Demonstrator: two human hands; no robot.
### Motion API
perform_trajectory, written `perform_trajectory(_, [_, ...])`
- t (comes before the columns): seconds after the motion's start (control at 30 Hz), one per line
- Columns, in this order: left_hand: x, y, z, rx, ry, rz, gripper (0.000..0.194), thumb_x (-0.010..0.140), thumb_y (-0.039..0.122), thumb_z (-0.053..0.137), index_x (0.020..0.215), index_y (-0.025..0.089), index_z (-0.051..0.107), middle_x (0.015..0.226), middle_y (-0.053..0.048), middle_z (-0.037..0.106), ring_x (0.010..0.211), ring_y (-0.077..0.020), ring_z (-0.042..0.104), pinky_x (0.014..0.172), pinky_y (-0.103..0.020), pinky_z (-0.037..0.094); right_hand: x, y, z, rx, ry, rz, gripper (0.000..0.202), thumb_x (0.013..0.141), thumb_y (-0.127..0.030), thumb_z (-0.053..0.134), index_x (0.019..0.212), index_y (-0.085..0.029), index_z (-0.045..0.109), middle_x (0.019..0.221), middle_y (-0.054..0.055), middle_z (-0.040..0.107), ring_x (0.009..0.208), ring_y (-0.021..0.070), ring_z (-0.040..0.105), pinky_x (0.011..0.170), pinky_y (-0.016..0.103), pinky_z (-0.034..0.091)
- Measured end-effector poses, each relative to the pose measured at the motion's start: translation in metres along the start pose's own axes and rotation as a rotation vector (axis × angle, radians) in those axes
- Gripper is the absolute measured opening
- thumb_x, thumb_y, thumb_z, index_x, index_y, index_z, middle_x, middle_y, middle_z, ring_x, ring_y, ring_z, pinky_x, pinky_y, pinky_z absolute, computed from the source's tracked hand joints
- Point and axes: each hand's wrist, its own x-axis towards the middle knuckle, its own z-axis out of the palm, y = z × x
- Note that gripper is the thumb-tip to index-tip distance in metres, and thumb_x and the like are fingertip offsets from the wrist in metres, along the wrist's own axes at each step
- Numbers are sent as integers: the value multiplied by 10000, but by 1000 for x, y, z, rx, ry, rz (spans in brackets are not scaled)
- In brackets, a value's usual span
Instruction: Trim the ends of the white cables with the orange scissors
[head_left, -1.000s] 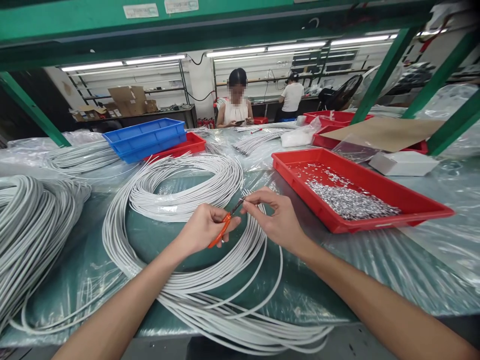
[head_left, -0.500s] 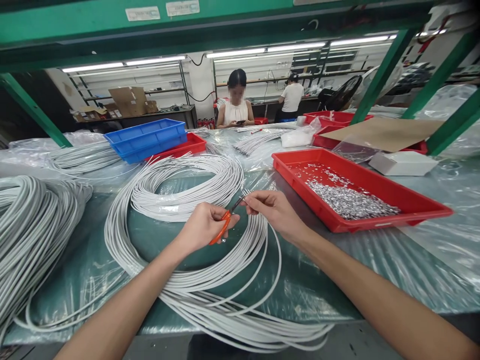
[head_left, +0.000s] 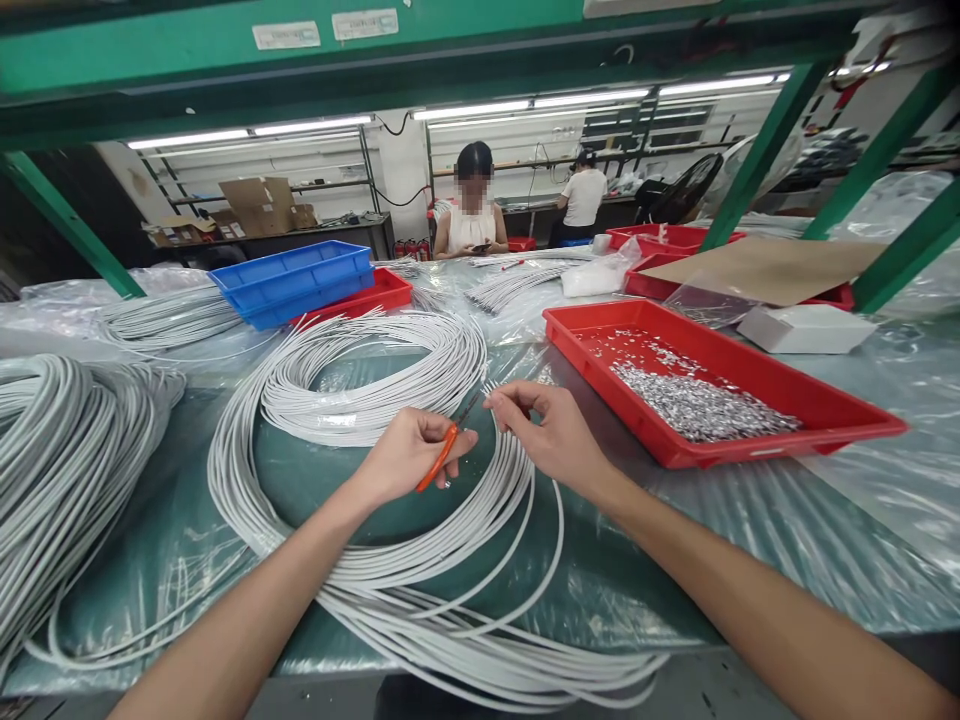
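Observation:
My left hand [head_left: 420, 450] is closed around an orange-handled snips or pliers [head_left: 439, 458], whose narrow dark jaws [head_left: 469, 409] point up and right. My right hand [head_left: 551, 425] is closed in a pinch at the end of a white cable, beside the tool's tip. The fingers cover most of that cable end, and other cable ends [head_left: 489, 388] show just behind them. Below both hands lies a large loose coil of white cables [head_left: 247, 480], its lower strands spreading over the table's front edge. A smaller coil [head_left: 352, 425] rests behind it.
To the right is a red tray [head_left: 840, 430] holding many small silvery pieces [head_left: 697, 400]. A thick cable bundle [head_left: 82, 460] lies at left. Behind stand a blue bin [head_left: 300, 280] and a white box [head_left: 806, 330]. Green posts [head_left: 780, 150] frame the bench; two people are beyond.
The tool's jaws have drawn slightly away from my right fingers, and the tool has turned a little in my left hand. Both hands stay in nearly the same place.

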Motion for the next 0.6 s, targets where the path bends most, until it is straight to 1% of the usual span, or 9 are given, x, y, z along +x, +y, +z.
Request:
perform_trajectory(0.07, [1,1,-1,-28,74,45,364,737,428,724,586,132,575,546,2,609,434,-73,529,434,-185,390,1,1,1,95,-65,34,299,916,-406,537,785,-159,643,587,-19,489,547,115,453,520,259,344])
perform_trajectory(0.13, [1,3,-1,-88,139,102,276,722,377,747,692,127,634,591,11,623,476,-73,549,478,-183,433,0,2,3,146,-125,51,319,912,-425,536,797,-149,649,567,-35,438,515,99,394,492,250,309])
perform_trajectory(0.2, [-1,5,-1,-144,166,153,241,715,335,758,805,129,672,619,13,632,511,-81,569,496,-183,452,-1,1,4,163,-171,61,326,908,-429,539,797,-145,653,559,-42,415,506,90,358,481,244,285])
perform_trajectory(0.27, [-2,6,-1,-161,172,189,240,716,310,760,854,130,680,636,7,643,527,-91,582,484,-182,449,-2,-1,4,163,-194,68,328,902,-430,545,789,-144,657,564,-40,420,510,88,350,482,241,282])
perform_trajectory(0.33, [-4,6,-1,-144,176,211,221,723,294,754,851,129,680,642,1,648,529,-91,580,479,-183,447,-2,-2,5,161,-203,66,327,898,-430,546,783,-145,659,581,-31,450,526,91,369,495,240,301])
perform_trajectory(0.47, [-4,6,0,-117,191,234,172,724,265,746,797,131,666,618,12,628,522,-80,564,501,-183,452,-3,-6,5,153,-212,55,317,900,-422,539,780,-152,651,663,10,555,605,116,461,550,245,369])
perform_trajectory(0.6, [-4,6,0,-121,176,246,123,731,221,722,727,131,639,572,23,594,507,-71,537,502,-174,435,-3,-9,6,128,-220,38,309,898,-415,542,781,-154,661,668,14,566,607,119,467,552,246,369])
